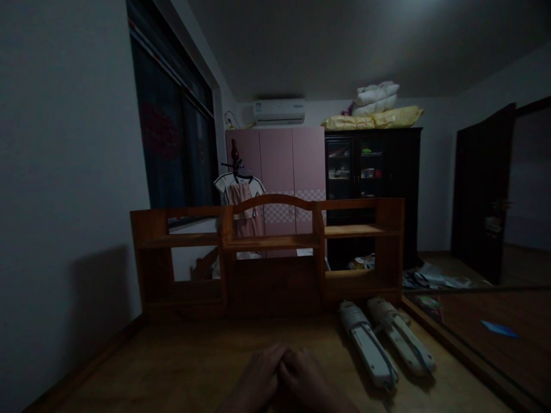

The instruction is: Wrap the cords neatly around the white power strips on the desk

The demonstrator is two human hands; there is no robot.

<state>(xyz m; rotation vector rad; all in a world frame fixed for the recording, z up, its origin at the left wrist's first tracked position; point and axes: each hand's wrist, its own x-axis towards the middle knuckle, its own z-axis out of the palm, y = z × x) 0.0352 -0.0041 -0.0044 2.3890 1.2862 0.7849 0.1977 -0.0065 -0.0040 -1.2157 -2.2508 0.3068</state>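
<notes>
At the bottom middle of the head view, my left hand [258, 376] and my right hand [305, 376] meet over the wooden desktop [185, 355]. Their fingertips and knuckles touch, forming a peak with a dark gap below. Both look closed with the fingers curled under, and nothing shows in either one. To the right of my right hand lie two long white power strips, one nearer [371, 353] and one farther right [408, 341], with cord wound round their far ends. Neither hand touches them. Dim light blurs the fingers' detail.
A wooden shelf unit [275, 243] spans the desk's back edge. A wall [64, 201] borders the left; a raised rim [456, 350] runs along the right. Beyond stand pink [275, 160] and black [400, 183] cabinets, a clothes stand [235, 152] and an open door [482, 189].
</notes>
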